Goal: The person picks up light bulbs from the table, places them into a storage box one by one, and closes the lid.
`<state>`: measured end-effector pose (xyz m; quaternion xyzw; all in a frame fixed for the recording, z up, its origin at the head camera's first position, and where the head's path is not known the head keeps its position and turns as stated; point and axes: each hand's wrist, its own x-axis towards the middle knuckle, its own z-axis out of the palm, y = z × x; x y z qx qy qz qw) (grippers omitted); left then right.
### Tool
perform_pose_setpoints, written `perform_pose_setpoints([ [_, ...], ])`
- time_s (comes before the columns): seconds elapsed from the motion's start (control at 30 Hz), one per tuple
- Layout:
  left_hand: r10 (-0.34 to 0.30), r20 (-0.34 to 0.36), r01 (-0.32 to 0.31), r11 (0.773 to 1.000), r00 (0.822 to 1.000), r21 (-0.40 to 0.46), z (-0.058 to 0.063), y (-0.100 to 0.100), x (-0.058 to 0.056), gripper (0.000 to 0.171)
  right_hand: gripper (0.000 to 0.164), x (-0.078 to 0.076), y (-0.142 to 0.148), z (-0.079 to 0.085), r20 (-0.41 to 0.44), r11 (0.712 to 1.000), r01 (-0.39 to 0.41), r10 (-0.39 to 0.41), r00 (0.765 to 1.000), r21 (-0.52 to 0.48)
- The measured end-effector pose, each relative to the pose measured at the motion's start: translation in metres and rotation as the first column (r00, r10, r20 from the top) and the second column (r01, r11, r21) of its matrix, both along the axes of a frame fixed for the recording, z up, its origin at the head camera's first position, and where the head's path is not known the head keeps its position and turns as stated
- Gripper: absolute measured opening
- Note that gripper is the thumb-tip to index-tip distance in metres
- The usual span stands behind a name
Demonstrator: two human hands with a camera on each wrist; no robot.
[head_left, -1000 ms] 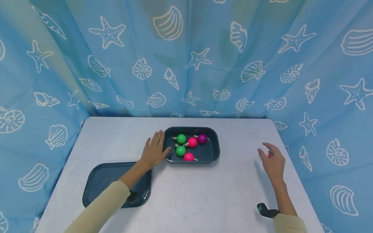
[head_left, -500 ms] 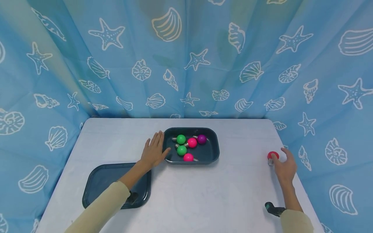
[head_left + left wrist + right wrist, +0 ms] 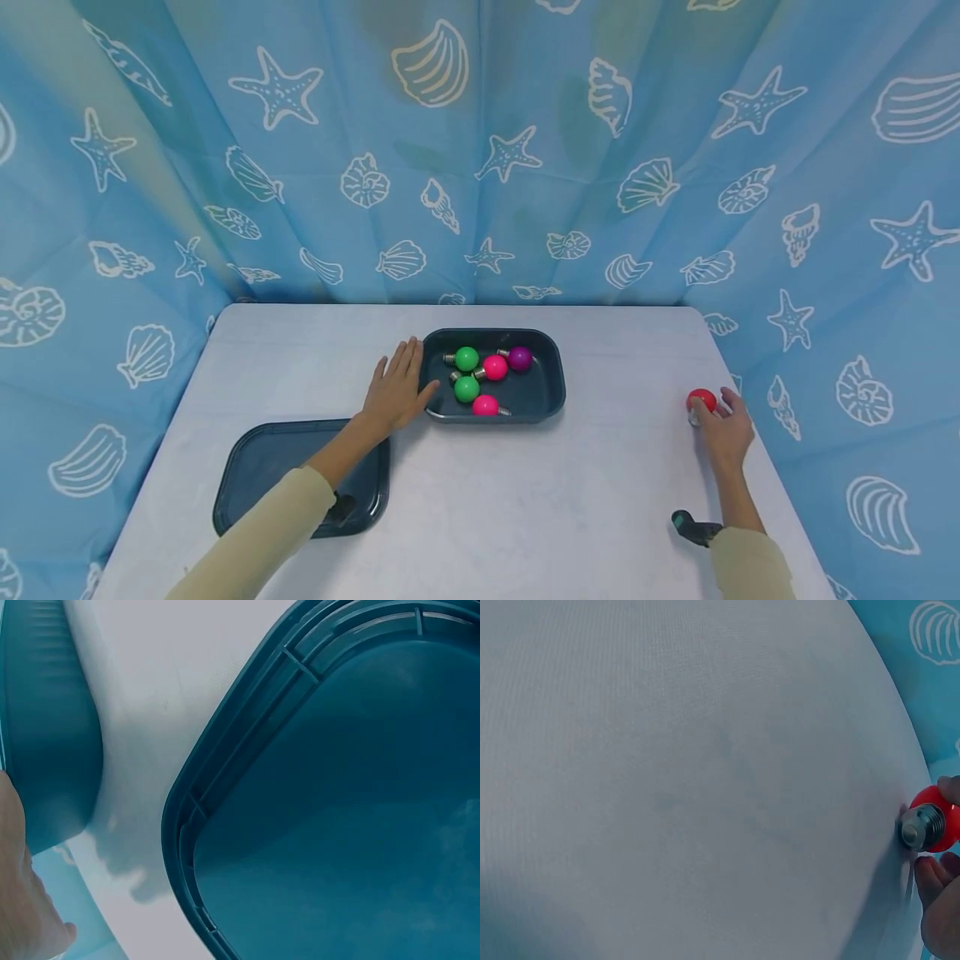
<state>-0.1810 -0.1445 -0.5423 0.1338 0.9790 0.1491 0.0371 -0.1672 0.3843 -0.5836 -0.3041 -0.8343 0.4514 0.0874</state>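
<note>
My right hand (image 3: 727,433) pinches a red light bulb (image 3: 701,400) near the table's right edge. The thumb lies across the red globe, and the silver screw base (image 3: 922,827) points toward the camera in the right wrist view. My left hand (image 3: 396,390) lies flat with straight fingers against the left side of a dark box (image 3: 540,408). Inside the box are two green bulbs (image 3: 467,358), two pink bulbs (image 3: 495,367) and one purple bulb (image 3: 520,358). Only part of the left hand (image 3: 26,892) shows in the left wrist view, beside the box wall (image 3: 56,735).
A dark shallow tray or lid (image 3: 277,467) lies at the front left, under the left forearm. The white table (image 3: 525,517) is backed by a blue curtain (image 3: 480,208) with shell and starfish prints, which also hangs along both sides.
My right hand has moved a little to the right and down, and the red bulb, mostly hidden before, now shows in its grip. The left hand stays at the box.
</note>
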Motion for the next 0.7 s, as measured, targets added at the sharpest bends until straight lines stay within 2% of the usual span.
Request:
perform_pose_setpoints([
  [0.33, 0.008, 0.025, -0.007, 0.999, 1.000, -0.052, 0.002, 0.001, -0.001, 0.081, 0.067, 0.002, -0.004, 0.001, 0.041, 0.998, -0.044, 0.042, 0.998, 0.044],
  [0.5, 0.013, 0.034, -0.011, 0.998, 0.999, -0.057, 0.001, 0.001, -0.002, 0.081, 0.065, 0.004, -0.011, 0.007, 0.008, 0.994, -0.093, 0.093, 0.996, 0.056],
  [0.7, 0.008, 0.026, -0.007, 0.998, 1.000, -0.055, 0.002, 0.001, -0.001, 0.081, 0.061, 0.003, -0.033, 0.020, -0.054, 0.980, -0.177, 0.183, 0.982, 0.086],
])
